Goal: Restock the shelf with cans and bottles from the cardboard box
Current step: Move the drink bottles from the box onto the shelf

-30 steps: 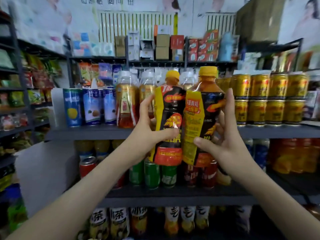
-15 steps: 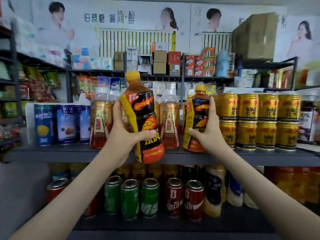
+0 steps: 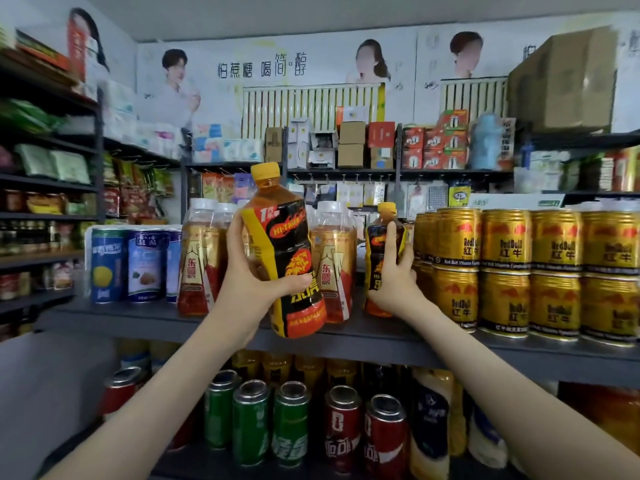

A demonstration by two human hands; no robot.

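My left hand (image 3: 258,275) grips a Hi-Tiger bottle (image 3: 284,251) with a yellow cap and black, yellow and red label, held tilted in the air just in front of the grey shelf (image 3: 381,337). My right hand (image 3: 393,282) grips a second Hi-Tiger bottle (image 3: 382,237), which stands upright well back on the shelf, between the white-capped amber bottles (image 3: 332,258) and the gold Red Bull cans (image 3: 505,271). The cardboard box is not in view.
Blue cans (image 3: 138,265) stand at the shelf's left end. The shelf below holds green cans (image 3: 252,420), red cans (image 3: 363,431) and more bottles. Racks of snacks and boxes fill the left side and the back wall.
My right hand has pushed its bottle further back on the shelf beside the gold cans. My left hand has stayed near the shelf front with its bottle. The view has tilted up.
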